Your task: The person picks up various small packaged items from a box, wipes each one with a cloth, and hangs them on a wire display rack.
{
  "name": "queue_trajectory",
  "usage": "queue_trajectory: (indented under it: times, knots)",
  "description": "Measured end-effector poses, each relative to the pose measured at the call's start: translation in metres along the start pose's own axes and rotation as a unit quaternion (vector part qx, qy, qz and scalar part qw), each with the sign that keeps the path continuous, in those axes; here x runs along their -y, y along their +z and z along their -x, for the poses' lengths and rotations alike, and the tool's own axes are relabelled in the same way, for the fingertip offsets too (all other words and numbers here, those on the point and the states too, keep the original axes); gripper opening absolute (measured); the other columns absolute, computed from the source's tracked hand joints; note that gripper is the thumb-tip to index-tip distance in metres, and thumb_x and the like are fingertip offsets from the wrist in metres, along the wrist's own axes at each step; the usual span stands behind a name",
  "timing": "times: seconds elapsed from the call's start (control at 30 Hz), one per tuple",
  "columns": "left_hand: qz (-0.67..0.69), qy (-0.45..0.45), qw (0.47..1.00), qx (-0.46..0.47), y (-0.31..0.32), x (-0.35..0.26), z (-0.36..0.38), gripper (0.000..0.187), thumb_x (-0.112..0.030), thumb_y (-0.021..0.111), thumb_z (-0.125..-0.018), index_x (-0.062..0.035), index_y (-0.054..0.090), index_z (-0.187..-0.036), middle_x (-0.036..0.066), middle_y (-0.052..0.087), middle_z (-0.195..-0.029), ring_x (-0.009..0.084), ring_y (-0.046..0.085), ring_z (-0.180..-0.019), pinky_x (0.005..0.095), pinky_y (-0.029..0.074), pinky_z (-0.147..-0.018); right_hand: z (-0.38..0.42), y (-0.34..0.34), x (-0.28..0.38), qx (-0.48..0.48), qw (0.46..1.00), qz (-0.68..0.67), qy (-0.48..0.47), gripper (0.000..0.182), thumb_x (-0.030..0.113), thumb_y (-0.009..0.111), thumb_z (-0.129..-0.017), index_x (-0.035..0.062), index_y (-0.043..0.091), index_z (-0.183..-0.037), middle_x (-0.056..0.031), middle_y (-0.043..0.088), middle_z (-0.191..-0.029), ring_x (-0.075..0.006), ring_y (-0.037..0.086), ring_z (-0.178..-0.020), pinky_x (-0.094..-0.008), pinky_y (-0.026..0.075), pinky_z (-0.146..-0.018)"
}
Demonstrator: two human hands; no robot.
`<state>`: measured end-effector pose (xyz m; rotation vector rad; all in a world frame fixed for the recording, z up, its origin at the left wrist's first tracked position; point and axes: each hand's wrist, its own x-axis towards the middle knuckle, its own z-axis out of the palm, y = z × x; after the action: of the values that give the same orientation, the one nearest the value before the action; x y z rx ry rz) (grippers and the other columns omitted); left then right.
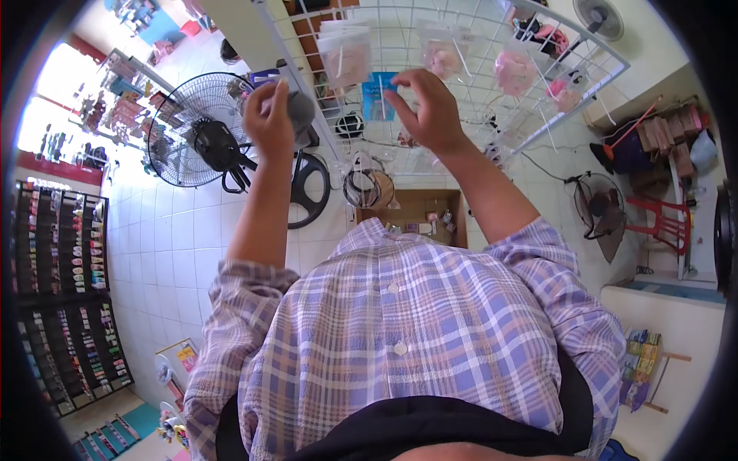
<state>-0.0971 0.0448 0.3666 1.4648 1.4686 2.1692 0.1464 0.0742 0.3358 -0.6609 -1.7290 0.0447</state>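
Observation:
My right hand [432,111] is raised at the wire rack, its thumb and index finger curved and apart. Those fingertips overlap the right edge of a blue packet [377,101] that hangs by a white hook. My left hand [269,123] is raised at the rack's left side, fingers curled in and thumb pressed to them; I cannot tell what is in them. Just right of this hand shows a dark grey rounded thing [302,112]. Clear bags with pink items [344,58] hang on the rack [330,138] above the blue packet.
A black standing fan [211,146] is at left, close to my left forearm. Below the rack stands an open cardboard box [430,201] with small items. A bag of headbands [369,187] hangs near my shirt collar. Another fan [600,206] and a red chair [663,223] are at right.

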Motion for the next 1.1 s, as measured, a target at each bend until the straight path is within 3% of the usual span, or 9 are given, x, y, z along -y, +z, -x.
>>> queue_trajectory:
  times: [0.1, 0.2, 0.27, 0.43, 0.77, 0.9, 1.0, 1.03, 1.1]
  knots:
    - [0.015, -0.055, 0.998, 0.008, -0.035, -0.012, 0.042, 0.017, -0.013, 0.075, -0.081, -0.0008, 0.064, -0.086, 0.000, 0.060, -0.079, 0.0066, 0.055, -0.072, 0.0204, 0.045, -0.064, 0.051, -0.036, 0.017, 0.027, 0.999, -0.017, 0.008, 0.017, 0.014, 0.068, -0.083, 0.0033, 0.058, -0.092, -0.0088, 0.060, -0.082, -0.0208, 0.060, -0.073, -0.0316, 0.047, -0.065]
    - [-0.033, -0.119, 0.992, 0.028, -0.072, -0.007, 0.091, 0.017, -0.014, 0.074, -0.082, -0.0015, 0.063, -0.084, 0.000, 0.058, -0.078, 0.0051, 0.053, -0.072, 0.0194, 0.043, -0.062, 0.119, -0.066, 0.020, 0.078, 0.982, -0.034, 0.168, 0.014, 0.013, 0.069, -0.081, 0.0055, 0.060, -0.089, -0.0079, 0.061, -0.081, -0.0194, 0.058, -0.064, -0.0299, 0.047, -0.059]
    - [-0.053, -0.219, 0.974, 0.027, -0.095, 0.009, 0.131, 0.017, -0.014, 0.073, -0.083, -0.0017, 0.062, -0.085, 0.000, 0.058, -0.077, 0.0051, 0.052, -0.071, 0.0192, 0.042, -0.063, 0.161, -0.089, 0.020, 0.092, 0.953, -0.019, 0.289, 0.013, 0.013, 0.068, -0.081, 0.0057, 0.059, -0.087, -0.0064, 0.060, -0.078, -0.0169, 0.055, -0.060, -0.0283, 0.046, -0.056]
    - [-0.045, -0.407, 0.913, -0.004, -0.117, 0.019, 0.240, 0.016, -0.014, 0.072, -0.083, -0.0019, 0.062, -0.087, 0.000, 0.061, -0.078, 0.0066, 0.053, -0.071, 0.0200, 0.042, -0.065, 0.237, -0.151, 0.029, 0.173, 0.899, 0.022, 0.401, 0.017, 0.022, 0.064, -0.087, 0.0056, 0.060, -0.087, -0.0052, 0.060, -0.080, -0.0159, 0.055, -0.060, -0.0280, 0.046, -0.057]
    - [-0.099, -0.436, 0.882, 0.147, -0.044, -0.004, 0.388, 0.012, -0.013, 0.071, -0.084, -0.0036, 0.063, -0.086, -0.001, 0.061, -0.076, 0.0049, 0.053, -0.067, 0.0194, 0.042, -0.061, 0.353, -0.207, 0.009, 0.244, 0.812, -0.037, 0.529, 0.016, 0.020, 0.064, -0.086, 0.0044, 0.062, -0.090, -0.0063, 0.062, -0.084, -0.0156, 0.057, -0.063, -0.0280, 0.047, -0.059]
    - [-0.148, -0.495, 0.837, 0.180, -0.028, 0.011, 0.432, 0.013, -0.013, 0.071, -0.084, -0.0036, 0.063, -0.086, -0.001, 0.060, -0.075, 0.0053, 0.053, -0.068, 0.0198, 0.043, -0.063, 0.399, -0.193, 0.004, 0.260, 0.766, -0.045, 0.586, 0.018, 0.021, 0.065, -0.085, 0.0037, 0.063, -0.090, -0.0074, 0.064, -0.084, -0.0167, 0.059, -0.065, -0.0291, 0.049, -0.062]
    - [-0.130, -0.487, 0.840, 0.199, -0.012, 0.040, 0.463, 0.015, -0.014, 0.071, -0.082, -0.0017, 0.063, -0.086, 0.000, 0.060, -0.074, 0.0062, 0.054, -0.067, 0.0205, 0.043, -0.061, 0.442, -0.171, -0.002, 0.265, 0.735, -0.052, 0.623, 0.020, 0.022, 0.065, -0.085, 0.0032, 0.064, -0.090, -0.0083, 0.066, -0.081, -0.0172, 0.061, -0.067, -0.0306, 0.049, -0.064]
    - [-0.157, -0.490, 0.832, 0.209, -0.046, 0.020, 0.428, 0.017, -0.016, 0.072, -0.081, -0.0022, 0.064, -0.085, 0.001, 0.060, -0.073, 0.0075, 0.055, -0.067, 0.0227, 0.044, -0.061, 0.415, -0.143, 0.042, 0.246, 0.702, -0.063, 0.665, 0.021, 0.023, 0.065, -0.085, 0.0031, 0.064, -0.090, -0.0084, 0.066, -0.081, -0.0171, 0.061, -0.066, -0.0308, 0.049, -0.064]
    - [-0.181, -0.482, 0.828, 0.224, -0.046, 0.037, 0.435, 0.017, -0.016, 0.072, -0.081, -0.0020, 0.064, -0.086, 0.001, 0.061, -0.073, 0.0075, 0.056, -0.069, 0.0225, 0.044, -0.063, 0.433, -0.120, 0.048, 0.197, 0.657, -0.091, 0.722, 0.023, 0.025, 0.066, -0.085, 0.0030, 0.064, -0.091, -0.0063, 0.065, -0.078, -0.0145, 0.060, -0.067, -0.0292, 0.049, -0.064]
